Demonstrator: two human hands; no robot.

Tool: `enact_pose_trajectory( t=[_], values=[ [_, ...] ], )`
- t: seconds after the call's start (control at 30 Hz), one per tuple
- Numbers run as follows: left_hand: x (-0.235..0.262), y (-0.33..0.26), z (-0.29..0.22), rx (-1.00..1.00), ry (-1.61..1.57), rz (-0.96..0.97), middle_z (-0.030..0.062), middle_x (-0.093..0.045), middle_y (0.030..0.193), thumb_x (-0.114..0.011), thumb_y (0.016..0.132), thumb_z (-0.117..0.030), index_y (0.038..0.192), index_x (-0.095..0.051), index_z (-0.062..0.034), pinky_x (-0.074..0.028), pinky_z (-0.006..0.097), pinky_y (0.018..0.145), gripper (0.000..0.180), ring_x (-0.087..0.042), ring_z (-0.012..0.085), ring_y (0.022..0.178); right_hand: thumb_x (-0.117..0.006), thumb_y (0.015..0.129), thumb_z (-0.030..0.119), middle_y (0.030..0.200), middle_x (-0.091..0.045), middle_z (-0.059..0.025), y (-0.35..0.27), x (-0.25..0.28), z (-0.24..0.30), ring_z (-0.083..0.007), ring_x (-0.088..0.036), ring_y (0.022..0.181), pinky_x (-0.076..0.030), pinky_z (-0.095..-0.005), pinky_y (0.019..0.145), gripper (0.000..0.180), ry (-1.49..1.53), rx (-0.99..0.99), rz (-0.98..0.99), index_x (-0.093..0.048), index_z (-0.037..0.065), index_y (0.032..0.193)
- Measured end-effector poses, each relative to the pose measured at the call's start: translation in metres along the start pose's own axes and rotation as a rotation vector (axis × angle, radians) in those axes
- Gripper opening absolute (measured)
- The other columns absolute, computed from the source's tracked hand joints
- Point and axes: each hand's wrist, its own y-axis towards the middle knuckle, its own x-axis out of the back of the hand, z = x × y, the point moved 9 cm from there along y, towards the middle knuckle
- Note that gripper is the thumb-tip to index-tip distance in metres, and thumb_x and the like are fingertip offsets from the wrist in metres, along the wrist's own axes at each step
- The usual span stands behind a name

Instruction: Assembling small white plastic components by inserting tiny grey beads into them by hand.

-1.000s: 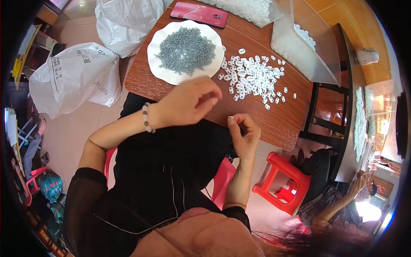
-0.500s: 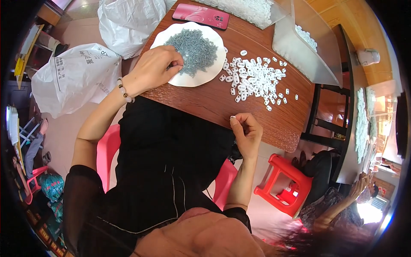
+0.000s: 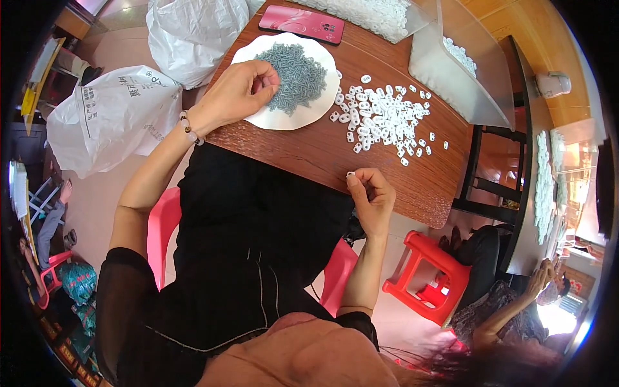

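My left hand (image 3: 240, 90) reaches over a white scalloped plate (image 3: 242, 57) with its fingers curled together. Its fingertips touch the edge of a heap of small, thin grey pieces (image 3: 298, 77) that look like tiny springs. Whether a piece is pinched there is hidden. At the table's near edge my right hand (image 3: 374, 197) is closed, thumb against a bent forefinger. A small white plastic piece (image 3: 351, 173) shows at its fingertips. To the right of the plate lies a loose spread of white plastic pieces (image 3: 383, 116), many with two small holes.
A pink phone (image 3: 302, 24) lies behind the plate on the brown table (image 3: 290, 151). Clear-walled trays (image 3: 445, 84) with more white pieces stand at the back right. White sacks (image 3: 116, 116) are on the left, a red stool (image 3: 429, 277) on the right. Another person (image 3: 509, 316) sits beyond the stool.
My left hand has shifted slightly up and right at the plate, its fingertips turned more over the grey pieces. The right hand has barely moved.
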Motion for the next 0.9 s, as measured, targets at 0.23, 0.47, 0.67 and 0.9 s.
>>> enact_pose_trajectory(
  t=[0.23, 0.47, 0.67, 0.9],
  values=[
    [0.009, -0.003, -0.018, -0.102, 0.086, -0.062, 0.0028, -0.055, 0.086, -0.065, 0.079, -0.007, 0.093, -0.063, -0.0026, -0.039, 0.025, 0.058, 0.015, -0.047, 0.0103, 0.069, -0.067, 0.086, 0.008, 0.066, -0.054, 0.0067, 0.000, 0.000, 0.003, -0.0001, -0.044, 0.059, -0.034, -0.0166, 0.053, 0.010, -0.023, -0.004, 0.002, -0.062, 0.001, 0.083],
    [-0.006, -0.009, -0.027, -0.248, 0.339, 0.014, 0.0081, -0.059, 0.088, -0.067, 0.079, -0.011, 0.090, -0.066, -0.0026, -0.046, 0.031, 0.064, 0.014, -0.056, 0.0213, 0.080, -0.067, 0.086, 0.009, 0.065, -0.055, 0.0064, 0.000, -0.001, 0.002, -0.0002, -0.045, 0.059, -0.035, -0.0167, 0.053, 0.010, -0.036, -0.004, 0.017, -0.062, 0.001, 0.082],
    [-0.006, -0.005, -0.022, -0.195, 0.269, 0.013, 0.0073, -0.059, 0.079, -0.066, 0.080, -0.010, 0.084, -0.066, -0.0016, -0.043, 0.030, 0.059, 0.009, -0.055, 0.0194, 0.071, -0.067, 0.086, 0.009, 0.065, -0.055, 0.0063, 0.001, -0.001, 0.001, -0.0003, -0.045, 0.058, -0.035, -0.0169, 0.053, 0.010, -0.031, 0.000, 0.018, -0.062, 0.002, 0.082],
    [0.000, -0.005, -0.001, 0.045, -0.031, -0.004, 0.0056, -0.058, 0.076, -0.066, 0.081, -0.011, 0.086, -0.065, -0.0009, -0.039, 0.027, 0.057, 0.011, -0.049, 0.0123, 0.065, -0.067, 0.086, 0.009, 0.065, -0.055, 0.0063, 0.001, -0.002, 0.001, -0.0002, -0.045, 0.059, -0.035, -0.0169, 0.053, 0.010, -0.021, -0.007, 0.025, -0.062, 0.002, 0.082]
  ],
)
